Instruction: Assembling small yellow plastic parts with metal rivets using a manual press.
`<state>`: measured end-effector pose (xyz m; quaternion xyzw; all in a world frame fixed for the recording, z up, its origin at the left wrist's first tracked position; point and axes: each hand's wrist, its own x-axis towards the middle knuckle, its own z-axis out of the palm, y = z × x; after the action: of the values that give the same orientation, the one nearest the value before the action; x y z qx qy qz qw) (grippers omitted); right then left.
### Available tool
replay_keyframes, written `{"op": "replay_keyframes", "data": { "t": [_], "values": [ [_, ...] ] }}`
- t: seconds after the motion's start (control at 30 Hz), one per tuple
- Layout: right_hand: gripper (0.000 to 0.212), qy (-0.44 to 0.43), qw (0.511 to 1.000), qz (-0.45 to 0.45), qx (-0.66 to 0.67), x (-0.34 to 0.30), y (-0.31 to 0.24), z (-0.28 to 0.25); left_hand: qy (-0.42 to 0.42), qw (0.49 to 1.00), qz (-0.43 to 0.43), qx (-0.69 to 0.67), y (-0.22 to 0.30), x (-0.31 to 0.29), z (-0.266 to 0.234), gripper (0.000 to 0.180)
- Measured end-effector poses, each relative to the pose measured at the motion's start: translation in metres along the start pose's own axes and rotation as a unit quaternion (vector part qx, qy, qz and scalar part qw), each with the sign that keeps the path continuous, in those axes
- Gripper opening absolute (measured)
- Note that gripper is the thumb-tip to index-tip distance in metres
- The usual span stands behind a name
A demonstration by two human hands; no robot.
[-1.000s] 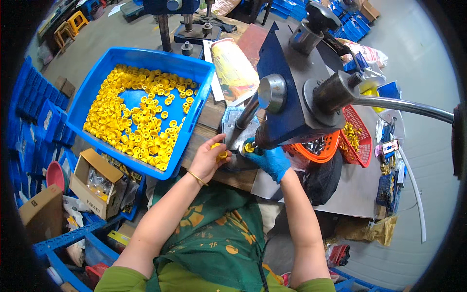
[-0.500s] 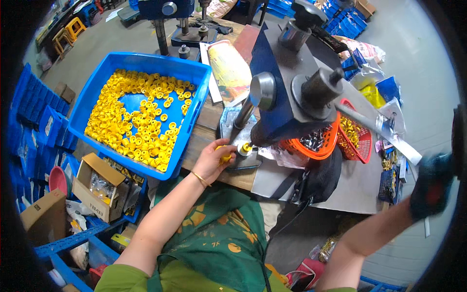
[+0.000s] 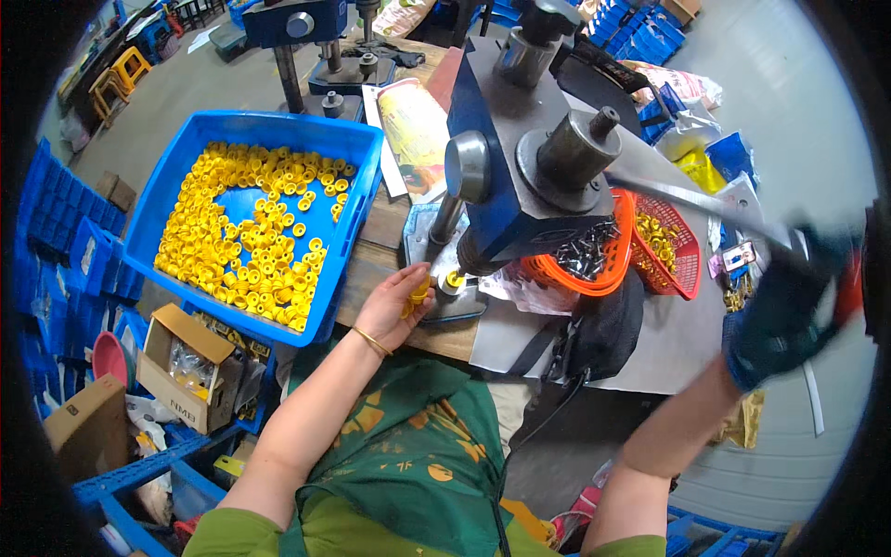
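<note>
L hand is nearest, over the bench's front edge: bare fingers curled nearly closed around a few yellow caps, prob. held so spares sit right by the press. R hand, blue-gloved, is out past the bench's R edge at the end of the press lever, presumably there for leverage. It's blurred on my feed, so I can't tell how far its fingers are closed or if they grip.

Just beyond the L fingers, one cap sits on the base under the navy press, apparently lined up w/ the ram. Blue tray is at the bench's L edge, its stock of loose caps prob. put on the picking side. R of the press: orange basket of dark metal pcs, then red basket w/ yellowish pcs. 2nd press at the far L corner.

Caps look: bright yellow, small, round, cup-like, hollow, approx. same size; fine detail too small for me.
</note>
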<state>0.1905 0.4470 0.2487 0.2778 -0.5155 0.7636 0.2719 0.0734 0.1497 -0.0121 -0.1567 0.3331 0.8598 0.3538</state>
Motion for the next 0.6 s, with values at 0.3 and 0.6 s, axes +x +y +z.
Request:
{"op": "replay_keyframes", "data": {
  "t": [0.3, 0.6],
  "values": [
    [0.022, -0.175, 0.797, 0.229, -0.531, -0.157, 0.282, 0.019, 0.012, 0.999, 0.011, 0.032, -0.002, 0.004, -0.018, 0.022],
    [0.025, 0.145, 0.783, 0.175, -0.579, -0.068, 0.198, -0.085, 0.052, 0.904, 0.158, 0.394, -0.008, 0.022, -0.006, 0.024]
  ]
}}
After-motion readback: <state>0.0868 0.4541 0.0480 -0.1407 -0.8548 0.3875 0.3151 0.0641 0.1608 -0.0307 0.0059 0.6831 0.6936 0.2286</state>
